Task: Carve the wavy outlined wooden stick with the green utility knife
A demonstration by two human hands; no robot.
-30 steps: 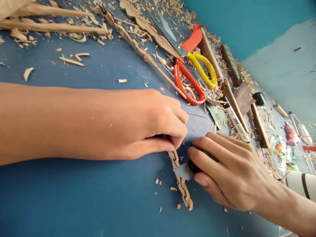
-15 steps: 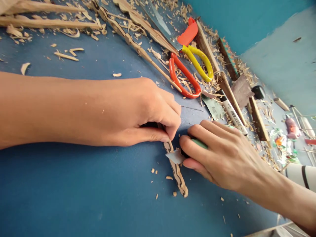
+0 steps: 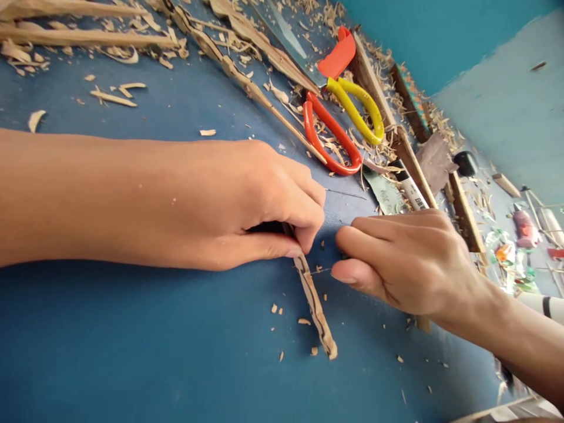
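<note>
Between thumb and bent fingers, my left hand [image 3: 282, 205] pinches a slim wooden strip [image 3: 318, 311] with wavy black lines drawn along it. The strip's lower end rests on the blue tabletop, and its upper part is hidden under my palm. To its right, my right hand [image 3: 396, 264] is closed round a carving knife [image 3: 321, 271]. The blade shows nearly edge-on as a thin line, its tip at the strip's right edge; whether it cuts in cannot be seen. Most of the handle is covered by my fingers. Small wood chips [image 3: 304, 321] lie around the strip.
Scissors with red and yellow handles [image 3: 355, 111] lie beyond my hands beside a long carved stick [image 3: 247, 85]. A marker [image 3: 412, 187], wood blocks [image 3: 465, 214] and many shavings spread along the right. Two wooden sticks [image 3: 88, 37] lie at upper left.
My right hand has rolled over, so the knife blade turned from flat-on to edge-on and the hand sits slightly further right. My left hand keeps its hold on the strip.
</note>
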